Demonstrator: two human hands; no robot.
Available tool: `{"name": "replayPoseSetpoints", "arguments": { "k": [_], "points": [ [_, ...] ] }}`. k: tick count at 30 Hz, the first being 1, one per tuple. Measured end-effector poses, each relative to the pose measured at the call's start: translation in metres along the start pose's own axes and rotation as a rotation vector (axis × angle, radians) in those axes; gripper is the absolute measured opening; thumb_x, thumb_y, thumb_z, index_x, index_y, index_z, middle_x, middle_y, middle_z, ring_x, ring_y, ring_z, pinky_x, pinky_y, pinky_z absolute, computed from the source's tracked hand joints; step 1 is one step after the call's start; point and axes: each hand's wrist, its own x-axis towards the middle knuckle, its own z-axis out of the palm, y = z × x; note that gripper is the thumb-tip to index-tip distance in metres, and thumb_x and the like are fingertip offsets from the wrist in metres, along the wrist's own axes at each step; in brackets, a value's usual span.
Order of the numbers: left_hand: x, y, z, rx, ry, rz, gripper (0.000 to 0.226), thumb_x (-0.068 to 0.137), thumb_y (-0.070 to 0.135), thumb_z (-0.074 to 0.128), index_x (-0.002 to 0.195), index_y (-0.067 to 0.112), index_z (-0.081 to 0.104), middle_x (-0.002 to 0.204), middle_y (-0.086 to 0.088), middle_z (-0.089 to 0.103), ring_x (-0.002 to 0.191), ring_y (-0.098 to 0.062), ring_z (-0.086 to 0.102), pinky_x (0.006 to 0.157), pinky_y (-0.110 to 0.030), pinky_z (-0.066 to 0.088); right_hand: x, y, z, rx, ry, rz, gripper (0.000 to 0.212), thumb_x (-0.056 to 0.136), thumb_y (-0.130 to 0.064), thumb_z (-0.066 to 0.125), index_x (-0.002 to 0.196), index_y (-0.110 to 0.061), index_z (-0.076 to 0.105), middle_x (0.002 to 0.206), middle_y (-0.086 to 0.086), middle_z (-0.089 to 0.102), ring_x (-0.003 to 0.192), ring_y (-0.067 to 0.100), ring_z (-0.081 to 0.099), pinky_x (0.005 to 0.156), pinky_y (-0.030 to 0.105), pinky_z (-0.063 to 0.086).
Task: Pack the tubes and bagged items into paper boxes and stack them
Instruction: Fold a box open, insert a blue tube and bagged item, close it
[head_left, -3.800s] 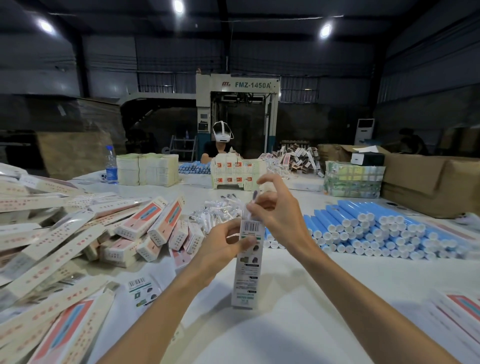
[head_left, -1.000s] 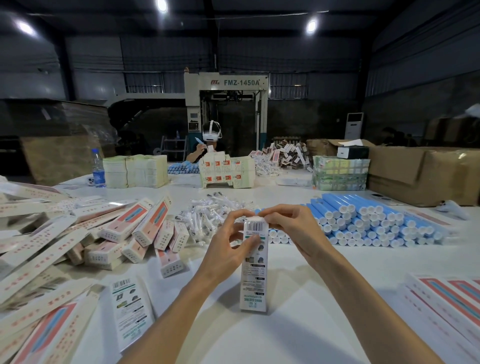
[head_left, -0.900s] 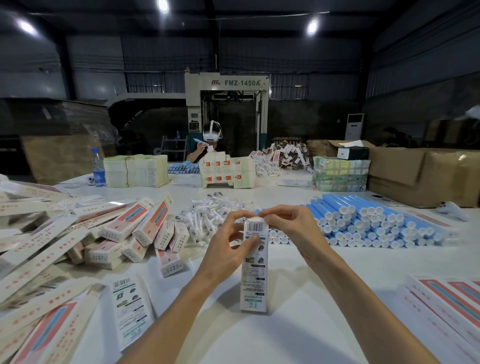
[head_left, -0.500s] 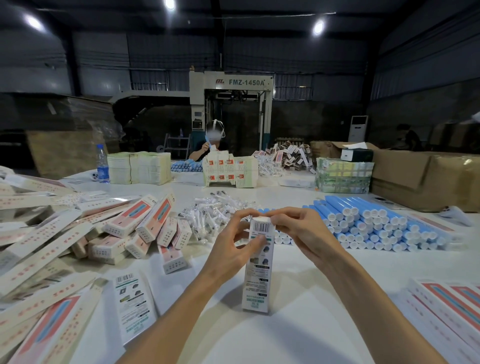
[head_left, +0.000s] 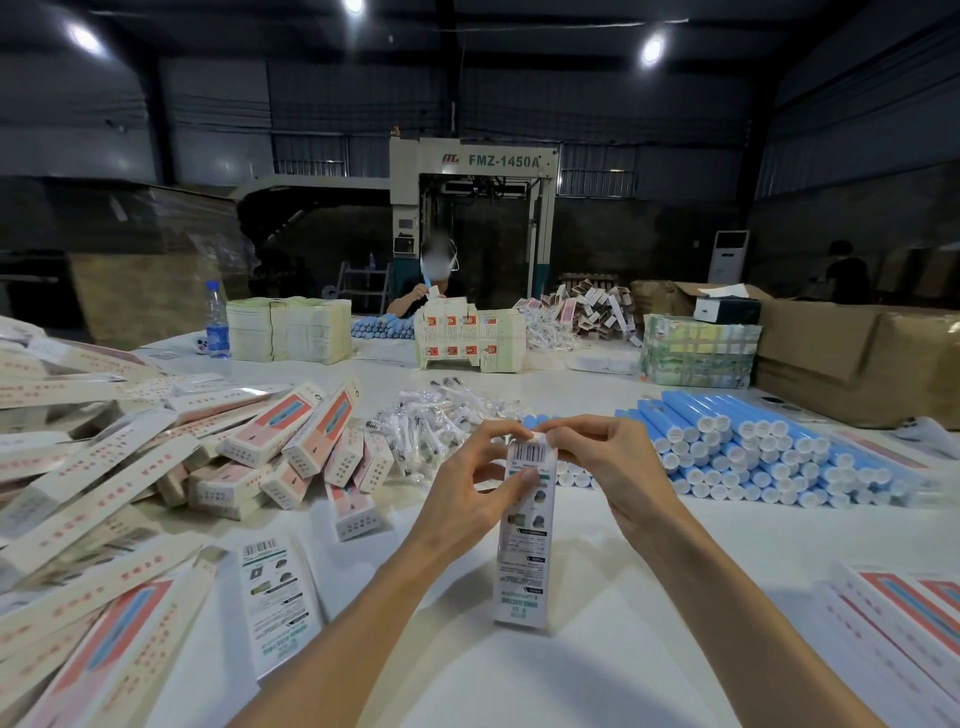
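A tall white paper box (head_left: 523, 551) stands upright on the white table (head_left: 675, 571), barcode at its top. My left hand (head_left: 470, 499) grips its upper part, thumb on the front face. My right hand (head_left: 608, 462) pinches the flap at the box's top end. A pile of blue tubes with white caps (head_left: 748, 452) lies to the right. Small clear-bagged items (head_left: 441, 421) lie heaped behind the box. Several filled pink-and-white boxes (head_left: 291, 441) are piled to the left.
Flat unfolded cartons (head_left: 78, 493) cover the left side, more (head_left: 904, 623) at the lower right, and one flat carton (head_left: 278, 597) lies near my left arm. A person works across the table behind stacked boxes (head_left: 470, 338). Cardboard cases (head_left: 857, 353) and a water bottle (head_left: 215, 322) stand at the back.
My right hand came down from above the box to its top and now pinches the flap. The left hand has kept its grip on the upright box.
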Motion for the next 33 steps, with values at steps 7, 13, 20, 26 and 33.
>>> {"name": "replayPoseSetpoints", "arguments": {
  "k": [7, 13, 20, 26, 33],
  "points": [
    [-0.001, -0.003, 0.002, 0.056, -0.011, -0.003, 0.04, 0.1, 0.038, 0.075, 0.137, 0.04, 0.059, 0.11, 0.011, 0.079, 0.098, -0.019, 0.076, 0.09, -0.034, 0.061, 0.0, 0.007, -0.002, 0.141, 0.01, 0.057, 0.011, 0.094, -0.006, 0.073, 0.097, -0.004, 0.083, 0.1, 0.008, 0.081, 0.094, 0.025, 0.078, 0.084, 0.028, 0.062],
    [-0.002, -0.001, 0.002, 0.034, 0.005, -0.01, 0.039, 0.099, 0.038, 0.075, 0.134, 0.037, 0.06, 0.108, 0.009, 0.078, 0.089, -0.019, 0.075, 0.083, -0.026, 0.059, 0.003, 0.008, -0.006, 0.117, -0.06, 0.024, 0.01, 0.091, -0.007, 0.075, 0.094, -0.009, 0.085, 0.102, 0.008, 0.081, 0.097, 0.024, 0.078, 0.09, 0.029, 0.062],
    [-0.006, -0.003, 0.005, 0.031, -0.047, -0.01, 0.032, 0.096, 0.035, 0.078, 0.125, 0.039, 0.066, 0.105, 0.009, 0.081, 0.098, -0.016, 0.078, 0.087, -0.032, 0.063, 0.004, 0.012, -0.024, 0.066, -0.201, 0.114, 0.009, 0.091, -0.006, 0.076, 0.095, -0.005, 0.084, 0.101, 0.017, 0.08, 0.099, 0.03, 0.076, 0.082, 0.026, 0.059],
    [-0.003, 0.0, 0.008, -0.047, -0.031, -0.016, 0.05, 0.099, 0.031, 0.075, 0.144, 0.038, 0.053, 0.107, 0.002, 0.08, 0.1, -0.021, 0.078, 0.091, -0.035, 0.062, -0.006, 0.01, -0.024, -0.047, -0.206, -0.053, 0.018, 0.087, -0.021, 0.084, 0.105, -0.024, 0.084, 0.106, 0.002, 0.081, 0.105, 0.019, 0.076, 0.089, 0.028, 0.057],
    [-0.005, 0.003, 0.008, -0.096, -0.006, -0.039, 0.036, 0.098, 0.032, 0.078, 0.131, 0.031, 0.063, 0.111, 0.001, 0.08, 0.107, -0.02, 0.076, 0.094, -0.037, 0.062, -0.013, 0.01, -0.019, -0.07, -0.144, -0.129, 0.012, 0.089, -0.021, 0.083, 0.099, -0.027, 0.085, 0.101, 0.0, 0.081, 0.1, 0.019, 0.076, 0.088, 0.032, 0.059]
  ]
}}
